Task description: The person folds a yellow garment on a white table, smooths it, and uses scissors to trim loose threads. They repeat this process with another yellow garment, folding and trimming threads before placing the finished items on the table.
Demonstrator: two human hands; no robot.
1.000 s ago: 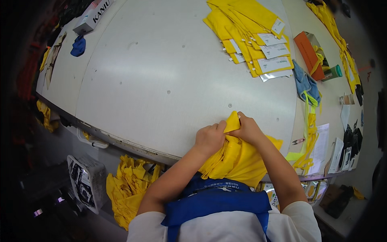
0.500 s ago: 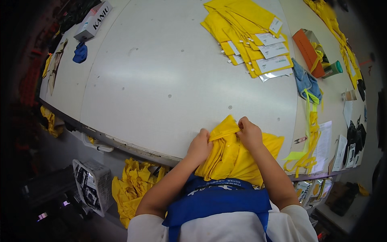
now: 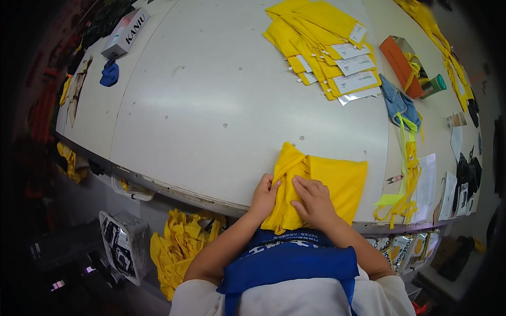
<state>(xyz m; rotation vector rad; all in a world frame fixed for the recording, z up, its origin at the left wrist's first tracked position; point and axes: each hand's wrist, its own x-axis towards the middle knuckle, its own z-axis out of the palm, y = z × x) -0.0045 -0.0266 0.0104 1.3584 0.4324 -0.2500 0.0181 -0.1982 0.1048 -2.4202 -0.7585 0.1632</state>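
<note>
A folded bright-yellow cloth lies at the pale table's near edge; the left hand pinches its side, the right hand rests on it, fingers loosely spread. Beyond, I see white printed labels on flat yellow fabric pieces, and a white cardboard box lettered in bold black.

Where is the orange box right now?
In the head view, the orange box is at the upper right, just right of the yellow cloth pile and above the blue denim cloth.

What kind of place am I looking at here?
Probably a garment or textile workshop: there's a wide, whitish flat worktable, folded yellow fabric pieces bearing white cards, and a crumpled yellow fabric heap by the near edge.
</note>
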